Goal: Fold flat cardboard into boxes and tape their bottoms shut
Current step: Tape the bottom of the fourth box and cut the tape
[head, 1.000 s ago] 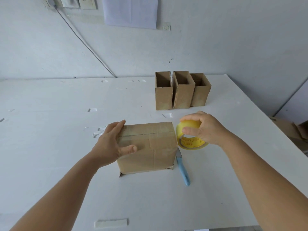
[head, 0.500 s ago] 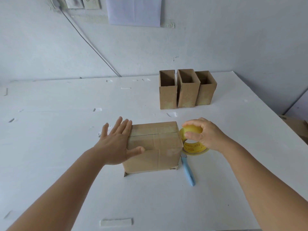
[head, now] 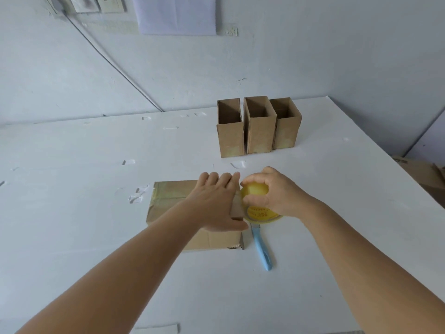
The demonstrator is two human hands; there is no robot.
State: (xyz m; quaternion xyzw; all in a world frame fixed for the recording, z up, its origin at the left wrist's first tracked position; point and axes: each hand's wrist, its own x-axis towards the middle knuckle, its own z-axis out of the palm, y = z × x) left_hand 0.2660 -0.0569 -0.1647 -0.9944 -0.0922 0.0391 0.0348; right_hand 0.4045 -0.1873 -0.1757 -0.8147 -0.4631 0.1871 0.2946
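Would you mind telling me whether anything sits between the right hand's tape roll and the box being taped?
Nothing visible does. The right hand holds the yellow tape roll right against the cardboard box's right end, where the left hand presses flat. The blue-handled knife lies on the table below them.

- Four cardboard boxes: three open boxes [head: 257, 126] standing in a row, one box [head: 168, 201] lying nearer
- One yellow tape roll [head: 261, 208]
- One blue-handled knife [head: 262, 251]
- Two hands: left hand [head: 216, 203], right hand [head: 277, 191]

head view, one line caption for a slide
Left hand presses the box while right hand grips the tape roll.
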